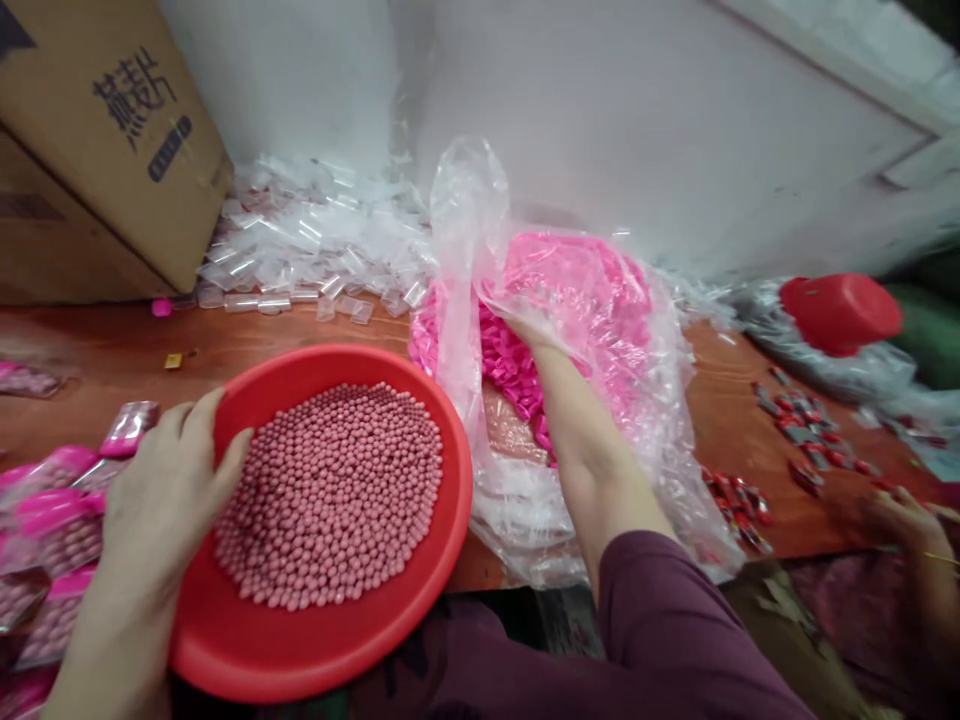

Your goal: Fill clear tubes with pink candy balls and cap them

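My left hand [166,480] grips the left rim of a wide red basin [341,660], thumb on the inner side and fingers along the outside. Small round pink beads [337,490] fill the middle of the basin, which overhangs the table's front edge. My right arm reaches into a clear plastic bag [592,500] full of bright pink plastic pieces [514,365]. Only the back of my right hand [525,328] shows at the bag's mouth; its fingers are hidden among the pieces and film.
Small clear containers with pink caps, filled with beads [64,520], lie left of my hand. Clear plastic pieces [322,235] are heaped along the wall beside a cardboard box [105,150]. At right are red and grey parts [814,425], a red tub [840,305] and another person's hand [904,520].
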`<action>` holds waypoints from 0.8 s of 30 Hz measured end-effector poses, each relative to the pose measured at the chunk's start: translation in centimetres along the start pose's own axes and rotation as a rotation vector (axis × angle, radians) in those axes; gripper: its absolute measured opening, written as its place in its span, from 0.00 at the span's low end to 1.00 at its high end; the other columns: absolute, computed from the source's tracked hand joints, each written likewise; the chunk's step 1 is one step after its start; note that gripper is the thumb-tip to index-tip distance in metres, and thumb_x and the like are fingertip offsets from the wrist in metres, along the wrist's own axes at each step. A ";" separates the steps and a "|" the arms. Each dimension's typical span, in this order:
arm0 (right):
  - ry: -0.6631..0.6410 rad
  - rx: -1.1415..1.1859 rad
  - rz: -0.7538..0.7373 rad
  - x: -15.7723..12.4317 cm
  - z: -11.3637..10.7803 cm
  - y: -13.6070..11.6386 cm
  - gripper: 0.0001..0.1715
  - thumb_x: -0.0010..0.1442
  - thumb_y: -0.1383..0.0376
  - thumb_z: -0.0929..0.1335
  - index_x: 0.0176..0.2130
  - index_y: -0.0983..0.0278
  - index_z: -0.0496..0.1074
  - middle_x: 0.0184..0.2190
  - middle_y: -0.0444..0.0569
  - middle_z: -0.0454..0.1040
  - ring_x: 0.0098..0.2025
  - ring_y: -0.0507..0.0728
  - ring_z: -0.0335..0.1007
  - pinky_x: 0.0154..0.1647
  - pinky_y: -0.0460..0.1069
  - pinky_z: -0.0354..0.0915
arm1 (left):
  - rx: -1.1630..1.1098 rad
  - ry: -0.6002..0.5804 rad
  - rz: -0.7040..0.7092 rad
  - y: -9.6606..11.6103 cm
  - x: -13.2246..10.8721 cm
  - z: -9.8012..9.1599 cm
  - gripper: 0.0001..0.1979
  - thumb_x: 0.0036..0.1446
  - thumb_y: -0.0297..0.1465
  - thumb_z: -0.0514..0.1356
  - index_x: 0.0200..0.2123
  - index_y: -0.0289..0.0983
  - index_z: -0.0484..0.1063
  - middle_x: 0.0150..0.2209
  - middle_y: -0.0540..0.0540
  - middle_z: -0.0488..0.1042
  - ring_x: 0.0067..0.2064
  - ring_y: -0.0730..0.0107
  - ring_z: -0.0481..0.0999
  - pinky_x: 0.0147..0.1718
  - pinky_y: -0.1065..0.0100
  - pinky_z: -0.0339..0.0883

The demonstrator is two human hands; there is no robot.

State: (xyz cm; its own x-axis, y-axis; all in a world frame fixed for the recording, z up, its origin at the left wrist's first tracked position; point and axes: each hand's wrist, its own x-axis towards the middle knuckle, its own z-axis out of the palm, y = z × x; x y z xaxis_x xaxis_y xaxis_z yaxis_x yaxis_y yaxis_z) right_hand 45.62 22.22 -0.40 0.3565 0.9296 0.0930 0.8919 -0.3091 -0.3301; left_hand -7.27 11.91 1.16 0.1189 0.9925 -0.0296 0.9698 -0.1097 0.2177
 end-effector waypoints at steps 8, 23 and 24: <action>-0.183 -0.215 -0.046 -8.5 0.6 -1.0 0.27 0.76 0.56 0.67 0.63 0.69 0.80 0.64 0.66 0.83 0.64 0.70 0.79 0.70 0.60 0.71 | -0.030 0.004 0.012 -0.2 0.1 -0.2 0.37 0.79 0.46 0.50 0.76 0.25 0.65 0.68 0.20 0.74 0.69 0.20 0.77 0.65 0.27 0.74; -0.118 -0.238 -0.078 -5.7 3.9 -8.3 0.32 0.83 0.57 0.61 0.78 0.66 0.64 0.82 0.62 0.62 0.78 0.73 0.60 0.78 0.71 0.62 | -0.013 0.041 0.019 -1.1 0.4 0.5 0.39 0.75 0.47 0.53 0.77 0.26 0.65 0.68 0.18 0.74 0.71 0.19 0.76 0.66 0.26 0.72; -0.132 -0.230 -0.075 -5.1 4.2 -8.4 0.32 0.83 0.56 0.60 0.77 0.65 0.65 0.80 0.61 0.66 0.76 0.72 0.63 0.77 0.70 0.65 | -0.008 0.045 0.022 -1.1 0.4 0.5 0.39 0.75 0.47 0.52 0.77 0.25 0.65 0.68 0.18 0.74 0.70 0.19 0.76 0.66 0.26 0.72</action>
State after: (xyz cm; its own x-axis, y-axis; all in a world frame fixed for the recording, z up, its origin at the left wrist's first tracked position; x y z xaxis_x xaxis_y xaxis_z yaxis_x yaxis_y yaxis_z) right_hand 35.12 20.94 -2.01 0.2614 0.9650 -0.0192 0.9595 -0.2620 -0.1038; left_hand -8.18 12.39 0.44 0.1299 0.9913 0.0191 0.9654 -0.1309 0.2257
